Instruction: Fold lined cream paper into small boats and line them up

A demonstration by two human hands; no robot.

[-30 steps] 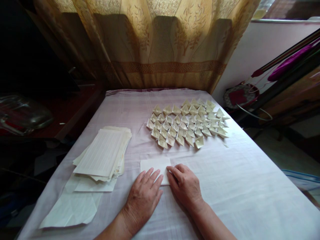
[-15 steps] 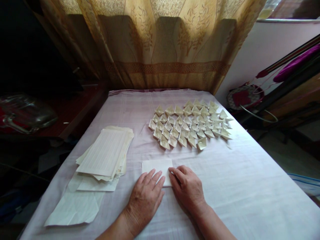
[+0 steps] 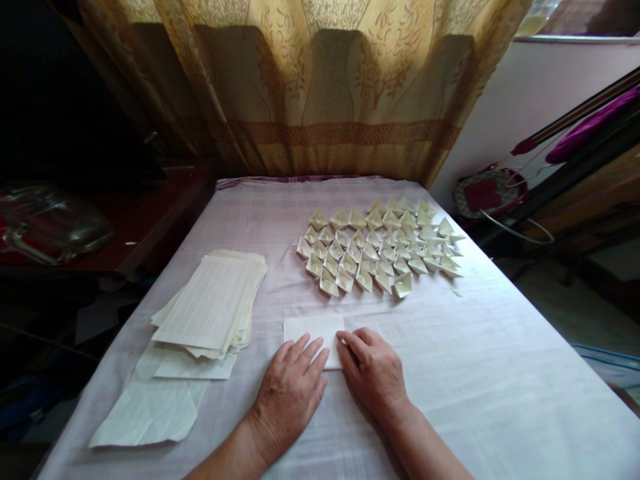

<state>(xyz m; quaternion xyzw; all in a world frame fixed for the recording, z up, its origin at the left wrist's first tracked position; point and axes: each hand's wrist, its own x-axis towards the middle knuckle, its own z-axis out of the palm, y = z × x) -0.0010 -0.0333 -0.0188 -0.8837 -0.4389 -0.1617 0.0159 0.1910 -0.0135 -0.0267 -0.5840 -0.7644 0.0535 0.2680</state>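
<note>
A small folded sheet of white paper [image 3: 314, 327] lies flat on the cloth-covered table in front of me. My left hand [image 3: 295, 380] rests on its lower left part, palm down, with the fingers stretched out. At the paper's right edge, my right hand [image 3: 373, 367] has its thumb and forefinger pinched on the border, and the other fingers are curled. Beyond the hands stand several folded paper boats [image 3: 370, 252], packed in rows. To the left is a stack of loose paper sheets [image 3: 207, 303], the top one lined.
A pale checked cloth [image 3: 475, 387] covers the table. Longer white sheets [image 3: 150, 407] stick out under the stack. A gold curtain [image 3: 320, 87] hangs at the far edge. On a dark red side table at left sits a clear plastic-wrapped object [image 3: 55, 223]. A bag [image 3: 490, 193] is at right.
The view has tilted very slightly. Both hands keep nearly the same place on the folded paper, and the boats and stack are unmoved.
</note>
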